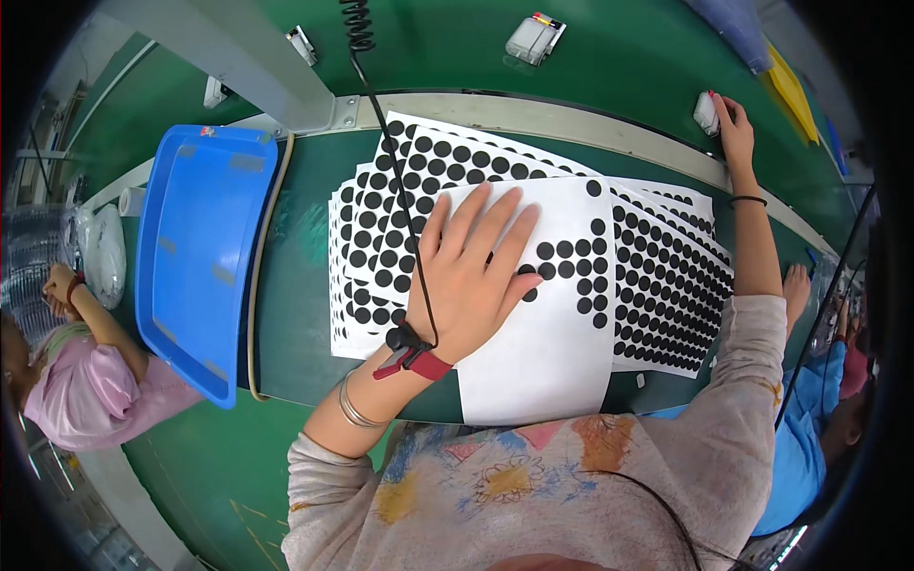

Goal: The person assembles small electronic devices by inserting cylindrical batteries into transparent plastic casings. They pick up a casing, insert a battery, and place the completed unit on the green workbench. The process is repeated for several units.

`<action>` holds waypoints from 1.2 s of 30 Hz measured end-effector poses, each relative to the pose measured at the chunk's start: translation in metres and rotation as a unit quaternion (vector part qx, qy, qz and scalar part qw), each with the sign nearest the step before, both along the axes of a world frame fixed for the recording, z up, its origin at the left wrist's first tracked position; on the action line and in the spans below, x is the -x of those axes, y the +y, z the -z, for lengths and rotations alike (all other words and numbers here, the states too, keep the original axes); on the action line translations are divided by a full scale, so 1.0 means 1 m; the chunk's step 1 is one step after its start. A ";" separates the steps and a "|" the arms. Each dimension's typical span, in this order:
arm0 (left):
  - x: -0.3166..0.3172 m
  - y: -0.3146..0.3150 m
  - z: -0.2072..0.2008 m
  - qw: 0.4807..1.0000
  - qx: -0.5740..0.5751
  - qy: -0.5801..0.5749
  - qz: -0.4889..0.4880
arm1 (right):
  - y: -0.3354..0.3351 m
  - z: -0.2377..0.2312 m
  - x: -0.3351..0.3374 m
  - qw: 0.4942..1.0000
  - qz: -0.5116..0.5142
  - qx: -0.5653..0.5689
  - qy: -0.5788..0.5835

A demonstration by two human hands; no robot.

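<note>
My left hand (468, 271) lies with its fingers spread on a white sticker sheet (533, 381). Only part of that sheet carries round black stickers, mostly toward its right side; the rest is bare white. Beneath and around it are fanned stacks of sheets full of black round stickers (666, 285). My right hand (735, 128) is stretched out to the far right, its fingers closed at the edge of a small white block (706, 113) with a bit of red on top. The block is on the green surface beyond the pale rail.
A blue tray (205, 276) stands tilted at the left. More white blocks (535, 40) sit on the far green surface (428, 48). A grey post (248, 67) rises behind the tray. A black coiled cord (357, 29) runs down to my left wristband. People sit at both sides.
</note>
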State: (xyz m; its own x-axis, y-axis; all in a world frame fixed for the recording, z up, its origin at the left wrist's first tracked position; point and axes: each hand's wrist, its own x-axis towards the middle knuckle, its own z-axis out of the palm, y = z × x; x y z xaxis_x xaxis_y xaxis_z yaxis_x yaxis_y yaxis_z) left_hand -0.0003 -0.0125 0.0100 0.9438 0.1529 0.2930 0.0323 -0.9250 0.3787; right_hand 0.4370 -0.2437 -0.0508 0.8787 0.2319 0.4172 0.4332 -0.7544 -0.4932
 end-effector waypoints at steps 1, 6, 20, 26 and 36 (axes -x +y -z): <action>0.000 0.000 0.000 1.000 -0.005 0.001 -0.010 | 0.005 -0.001 0.001 0.997 0.006 0.045 -0.064; 0.000 -0.002 -0.008 0.998 -0.019 0.014 -0.057 | 0.054 -0.042 0.070 0.921 -0.141 0.091 -0.352; 0.010 -0.041 -0.008 0.963 -0.008 0.104 0.247 | 0.157 -0.067 0.249 0.815 -0.541 0.025 0.205; 0.009 -0.038 -0.006 0.963 -0.008 0.092 0.255 | 0.168 -0.067 0.261 0.797 -0.572 0.047 0.191; 0.007 -0.028 -0.011 0.953 -0.013 0.100 0.284 | 0.159 -0.060 0.282 0.799 -0.589 0.035 0.116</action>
